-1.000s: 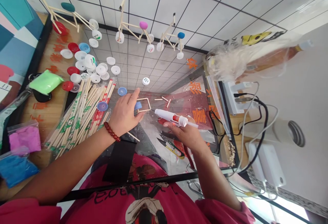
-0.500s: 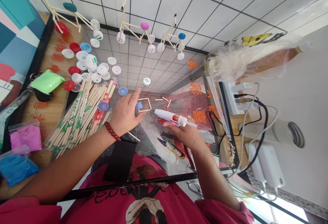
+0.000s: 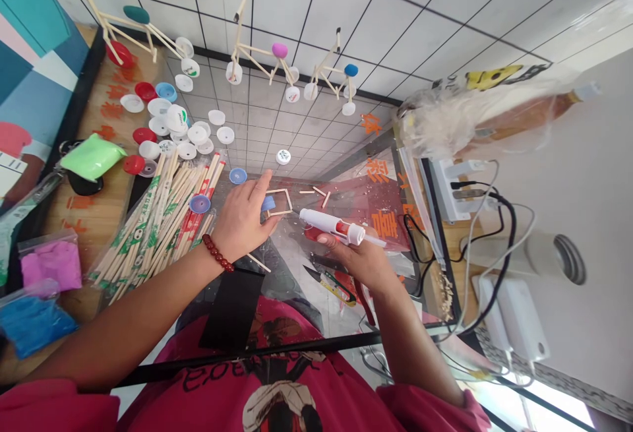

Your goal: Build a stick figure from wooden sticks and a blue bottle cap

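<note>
My left hand rests on the glass table, its fingers and thumb around the left end of a small frame of wooden sticks. A blue piece lies inside that frame beside my fingers. In my right hand is a white and red glue gun, its tip pointing left, close to the frame's lower right corner. Short stick pieces lie just right of the frame. A blue cap and a white cap are beyond my left hand.
Bundled sticks and many bottle caps lie at the left. Stick models stand along the back. Scissors are below my right hand. Cables and a power strip are at the right.
The glue gun and my right hand have shifted slightly right, so its tip is a little farther from the frame's corner. My left hand stays in place.
</note>
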A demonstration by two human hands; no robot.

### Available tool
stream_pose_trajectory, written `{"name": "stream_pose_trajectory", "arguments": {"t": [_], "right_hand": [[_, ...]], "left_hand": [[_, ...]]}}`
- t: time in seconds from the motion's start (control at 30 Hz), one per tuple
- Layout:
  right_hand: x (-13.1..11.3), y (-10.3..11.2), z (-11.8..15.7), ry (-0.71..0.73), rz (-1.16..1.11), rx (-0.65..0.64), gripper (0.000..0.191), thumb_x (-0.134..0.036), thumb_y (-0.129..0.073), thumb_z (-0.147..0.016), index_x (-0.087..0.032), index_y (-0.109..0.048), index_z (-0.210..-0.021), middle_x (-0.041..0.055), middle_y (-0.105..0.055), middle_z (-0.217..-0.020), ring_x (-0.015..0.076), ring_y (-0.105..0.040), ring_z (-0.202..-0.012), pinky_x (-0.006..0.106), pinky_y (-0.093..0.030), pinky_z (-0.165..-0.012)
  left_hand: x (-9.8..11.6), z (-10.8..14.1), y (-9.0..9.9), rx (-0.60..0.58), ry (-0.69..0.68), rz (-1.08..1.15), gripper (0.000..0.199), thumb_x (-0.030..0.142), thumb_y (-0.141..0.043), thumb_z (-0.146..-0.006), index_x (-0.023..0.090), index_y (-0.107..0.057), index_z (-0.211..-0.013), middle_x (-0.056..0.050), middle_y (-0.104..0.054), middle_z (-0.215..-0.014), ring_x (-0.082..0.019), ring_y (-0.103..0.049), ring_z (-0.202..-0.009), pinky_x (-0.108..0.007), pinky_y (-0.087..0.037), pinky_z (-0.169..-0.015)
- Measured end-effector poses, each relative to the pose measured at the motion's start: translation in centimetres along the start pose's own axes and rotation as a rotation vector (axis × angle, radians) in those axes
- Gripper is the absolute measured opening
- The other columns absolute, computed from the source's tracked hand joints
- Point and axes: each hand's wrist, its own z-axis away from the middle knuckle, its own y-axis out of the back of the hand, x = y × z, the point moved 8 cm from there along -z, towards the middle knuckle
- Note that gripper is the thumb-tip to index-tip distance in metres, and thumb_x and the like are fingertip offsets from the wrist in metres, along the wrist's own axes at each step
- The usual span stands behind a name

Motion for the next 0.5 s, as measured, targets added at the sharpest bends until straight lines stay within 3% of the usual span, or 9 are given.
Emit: {"name": "stream_pose_trajectory", "arguments": {"t": [0.5], "right_hand": [[0.00,0.92,0.22,-0.063,-0.031,0.064,0.040,-0.054,-0.061,-0.088,-0.017,-0.072,-0.082,0.0037,-0.068,-0.071,0.0170,-0.059,-0.064,0.027,-0.046,-0.059]], "left_hand": [[0.02,0.09,0.03,0.014,-0.013,0.002,0.085,0.022,-0.072,-0.079,0.016,-0.028,-0.152,-0.016,-0.064,-0.120,-0.034,-0.061,-0.113,-0.053,-0.051,-0.096]]}}
